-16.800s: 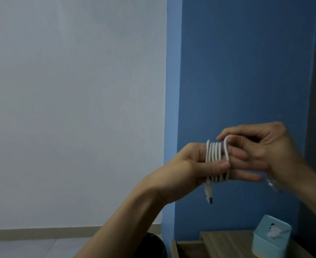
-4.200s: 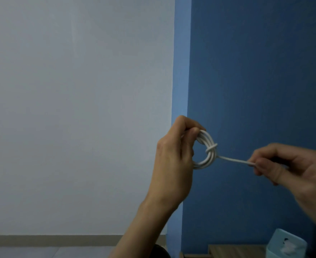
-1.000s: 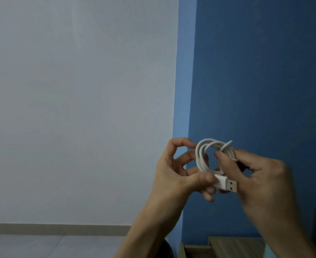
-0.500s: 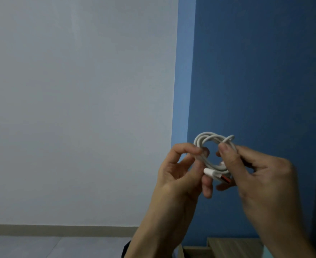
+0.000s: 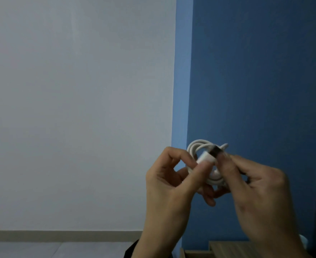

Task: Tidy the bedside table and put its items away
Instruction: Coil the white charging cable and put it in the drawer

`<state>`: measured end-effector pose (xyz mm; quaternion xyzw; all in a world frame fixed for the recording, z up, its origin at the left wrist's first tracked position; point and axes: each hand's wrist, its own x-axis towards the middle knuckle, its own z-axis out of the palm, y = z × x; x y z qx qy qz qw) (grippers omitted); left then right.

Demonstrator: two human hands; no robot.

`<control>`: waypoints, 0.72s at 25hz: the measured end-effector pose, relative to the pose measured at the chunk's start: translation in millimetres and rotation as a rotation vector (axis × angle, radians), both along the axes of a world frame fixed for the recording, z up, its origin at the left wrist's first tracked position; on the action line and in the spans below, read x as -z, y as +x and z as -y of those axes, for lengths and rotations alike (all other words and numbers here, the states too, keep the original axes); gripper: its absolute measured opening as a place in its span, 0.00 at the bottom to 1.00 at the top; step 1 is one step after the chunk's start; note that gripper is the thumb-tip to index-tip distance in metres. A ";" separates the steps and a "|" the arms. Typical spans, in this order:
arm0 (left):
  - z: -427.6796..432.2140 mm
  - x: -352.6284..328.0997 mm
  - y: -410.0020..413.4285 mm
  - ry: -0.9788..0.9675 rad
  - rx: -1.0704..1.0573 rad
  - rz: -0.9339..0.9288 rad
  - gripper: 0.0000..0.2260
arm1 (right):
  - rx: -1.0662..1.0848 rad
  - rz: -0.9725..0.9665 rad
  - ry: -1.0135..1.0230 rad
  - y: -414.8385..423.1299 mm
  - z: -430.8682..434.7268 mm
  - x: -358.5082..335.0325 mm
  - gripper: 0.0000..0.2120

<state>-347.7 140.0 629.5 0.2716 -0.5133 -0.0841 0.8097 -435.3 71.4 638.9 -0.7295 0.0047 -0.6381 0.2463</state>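
I hold a coiled white USB cable (image 5: 197, 147) up in front of the blue wall, at chest height. My left hand (image 5: 169, 185) pinches the coil and the white plug body between thumb and forefinger. My right hand (image 5: 256, 190) grips the coil's right side, its thumb and forefinger at the metal USB plug tip (image 5: 215, 152), which lies across the top of the coil. The lower part of the coil is hidden behind my fingers.
The wooden bedside table (image 5: 226, 248) shows only as a strip at the bottom right, below my hands. A sliver of a light blue box (image 5: 304, 240) peeks out beside my right wrist. A white wall and floor skirting (image 5: 60, 235) fill the left.
Since a second ago the USB plug has gone from the coil's bottom to across its top. Earlier, my right hand pulled the cable's end tight round the coil.
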 end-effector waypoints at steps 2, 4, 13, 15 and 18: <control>1.1 -0.8 0.0 -0.002 0.027 -0.048 0.09 | -0.052 0.012 0.032 1.0 -2.0 1.8 0.14; 2.5 -1.4 2.4 0.016 0.092 -0.072 0.12 | -0.077 0.026 0.063 -0.4 -1.5 2.9 0.15; -2.3 -10.0 7.2 0.070 0.288 0.051 0.13 | -0.286 -0.107 0.204 -7.6 3.4 -1.2 0.20; -2.5 -9.9 8.0 0.098 0.277 0.062 0.13 | -0.328 -0.124 0.236 -7.2 2.7 -2.7 0.18; -2.2 -7.9 11.8 0.141 0.271 0.094 0.14 | -0.352 -0.146 0.278 -6.4 4.0 -5.4 0.15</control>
